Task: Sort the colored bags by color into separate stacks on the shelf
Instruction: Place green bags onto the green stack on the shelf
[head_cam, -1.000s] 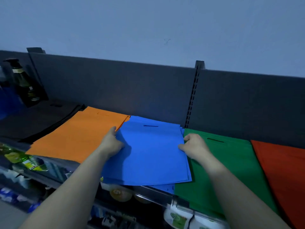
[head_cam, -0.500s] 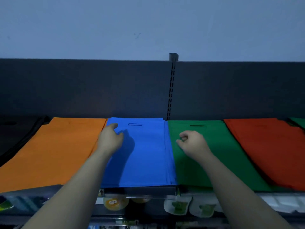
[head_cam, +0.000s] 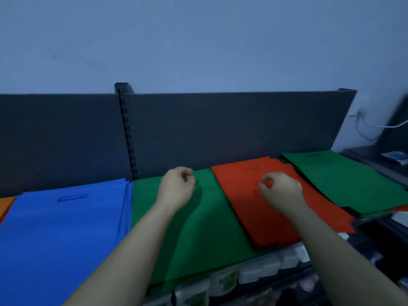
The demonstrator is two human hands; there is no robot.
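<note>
Flat bags lie in stacks side by side on the shelf (head_cam: 293,253). From the left come a sliver of the orange stack (head_cam: 4,205), the blue stack (head_cam: 66,235), a green stack (head_cam: 205,235), a red stack (head_cam: 249,195) and a second green stack (head_cam: 348,184) at the right. My left hand (head_cam: 176,188) hovers over the back of the middle green stack, fingers loosely curled, holding nothing. Over the red stack, my right hand (head_cam: 281,189) is also loosely curled and holds nothing.
A dark back panel (head_cam: 231,129) with a slotted upright post (head_cam: 128,133) closes the shelf behind the bags. Price tags and packaged goods sit below the shelf's front edge. A white cable (head_cam: 373,125) hangs on the wall at the right.
The view has swung right. Both hands left the blue stack; the left now hovers over the green stack and the right over the red one. The blue stack lies squared.
</note>
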